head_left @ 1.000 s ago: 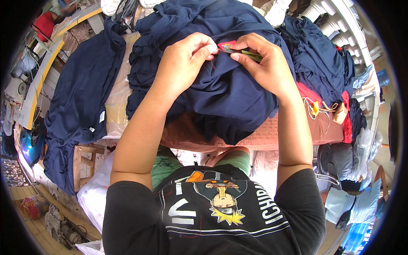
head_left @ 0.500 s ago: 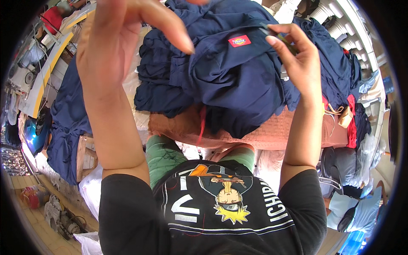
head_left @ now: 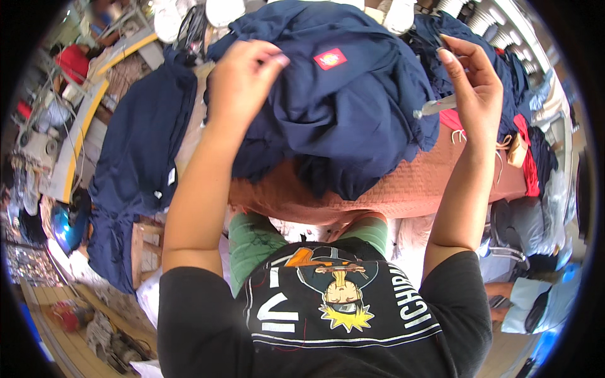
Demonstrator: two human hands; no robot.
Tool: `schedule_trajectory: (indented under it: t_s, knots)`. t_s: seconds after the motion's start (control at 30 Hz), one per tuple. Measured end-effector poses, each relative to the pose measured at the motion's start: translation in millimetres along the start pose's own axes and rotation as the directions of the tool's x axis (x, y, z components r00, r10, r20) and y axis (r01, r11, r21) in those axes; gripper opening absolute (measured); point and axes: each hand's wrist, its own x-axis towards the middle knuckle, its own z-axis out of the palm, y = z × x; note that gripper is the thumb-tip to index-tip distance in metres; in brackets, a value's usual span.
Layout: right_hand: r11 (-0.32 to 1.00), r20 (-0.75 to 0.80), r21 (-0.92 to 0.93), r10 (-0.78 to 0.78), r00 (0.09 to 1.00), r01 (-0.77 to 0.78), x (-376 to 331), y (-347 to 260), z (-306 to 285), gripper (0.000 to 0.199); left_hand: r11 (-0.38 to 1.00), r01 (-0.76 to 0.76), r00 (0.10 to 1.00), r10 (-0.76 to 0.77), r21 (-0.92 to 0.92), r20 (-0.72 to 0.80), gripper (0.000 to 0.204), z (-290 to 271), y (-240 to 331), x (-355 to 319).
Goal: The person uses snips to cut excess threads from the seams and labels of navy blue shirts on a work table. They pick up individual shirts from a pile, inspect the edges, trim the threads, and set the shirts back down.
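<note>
A heap of navy blue cloth (head_left: 353, 126) with a red label patch (head_left: 331, 58) fills the middle. Over its left side my left hand (head_left: 242, 79) is closed, slightly blurred, its thumb and fingers pinched together; anything between them is too small to make out. My right hand (head_left: 472, 82) is raised right of the heap, closed in a pinch round a small slim tool, mostly hidden by the fingers. Beside that palm a narrow whitish strip (head_left: 435, 107) shows; I cannot tell whether it is held.
The heap rests on a brown cloth-covered surface (head_left: 277, 189) before my knees. Navy garments (head_left: 142, 138) hang over a wooden stool (head_left: 145, 252) at left. White cones (head_left: 482, 22) line the back right, near red cloth (head_left: 526, 157). A person in red (head_left: 72, 63) is far left.
My left hand has come down from close to the camera, its fingers going from spread to pinched. My right hand has shifted rightward. The view has also moved slightly.
</note>
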Motion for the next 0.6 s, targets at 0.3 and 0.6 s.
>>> schedule_trajectory:
  t_s: [0.3,0.6]
  knots:
    - [0.999,-0.340,-0.015,0.022,0.940,-0.029,-8,13,-81,0.029,0.987,-0.085,0.849,0.144,0.136,-0.509,0.030,-136,-8,114]
    - [0.983,-0.300,0.122,0.168,0.939,-0.137,-32,46,-57,0.025,0.874,0.402,0.842,-0.470,-0.274,-0.266,0.073,-189,-125,116]
